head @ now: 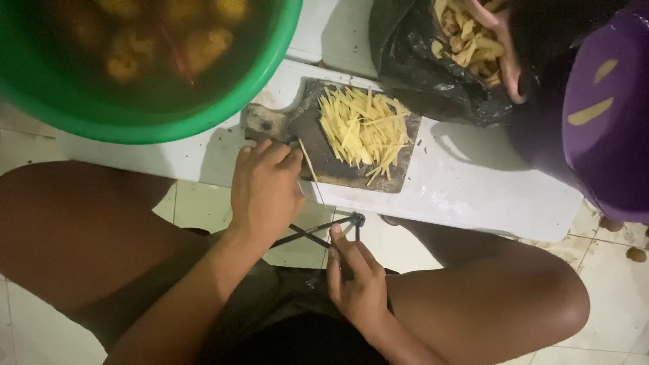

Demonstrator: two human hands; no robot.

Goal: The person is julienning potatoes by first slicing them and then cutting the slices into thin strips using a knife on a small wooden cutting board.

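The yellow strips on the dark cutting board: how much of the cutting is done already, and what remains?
Done: a pile of thin yellow strips lies on the dark cutting board. In hand: the left hand rests at the board's edge; the right hand touches a thin dark tool, with no piece under cutting. Left: whole yellow pieces in water in the green basin.

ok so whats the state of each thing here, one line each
left hand: resting on the near edge of the cutting board, fingers curled
right hand: low by the knees, fingers on a thin dark tool
cutting board: lying flat on the white slab, piled with sticks
potato sticks: cut thin, heaped
green basin: filled with water and whole peeled pieces
black bag: open, holding peelings
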